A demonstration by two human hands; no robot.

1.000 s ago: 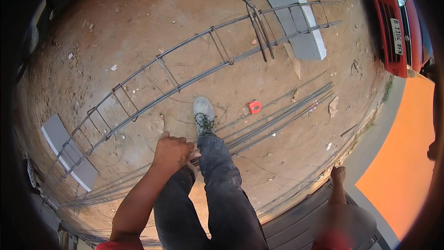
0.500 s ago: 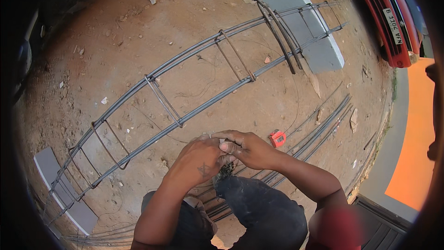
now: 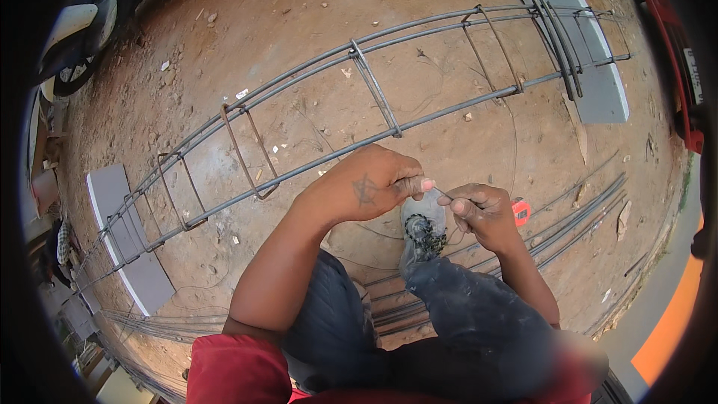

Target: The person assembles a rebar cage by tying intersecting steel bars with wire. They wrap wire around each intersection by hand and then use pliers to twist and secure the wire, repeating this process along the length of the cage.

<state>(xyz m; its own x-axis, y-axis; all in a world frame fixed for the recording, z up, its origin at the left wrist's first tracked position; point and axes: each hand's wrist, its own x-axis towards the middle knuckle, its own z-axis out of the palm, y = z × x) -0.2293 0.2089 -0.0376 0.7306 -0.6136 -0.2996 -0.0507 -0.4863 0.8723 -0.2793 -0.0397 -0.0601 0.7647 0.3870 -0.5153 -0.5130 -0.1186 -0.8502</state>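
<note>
My left hand [image 3: 385, 181] is closed in a pinch, thumb and finger together, at one end of a short thin piece of wire [image 3: 443, 194]. The other end sits between the pinched fingers of my right hand [image 3: 480, 211], so the wire spans the small gap between both hands. Just beyond them lies a long cage of steel reinforcing bars [image 3: 456, 111] with rectangular stirrups [image 3: 375, 90] set along it. Below the hands shows my dusty shoe [image 3: 424, 233].
Grey slabs lie beneath the cage at the right [image 3: 602, 93] and left [image 3: 112, 191]. A red tape measure [image 3: 520, 212] and loose steel bars [image 3: 583, 213] rest on the dirt. A motorcycle [image 3: 97, 37] stands far left, a red car [image 3: 677, 67] far right.
My hands, close together before, have drawn apart, and the thin wire shows between them. The view has shifted, so the cage and car appear farther right and the motorcycle shows more.
</note>
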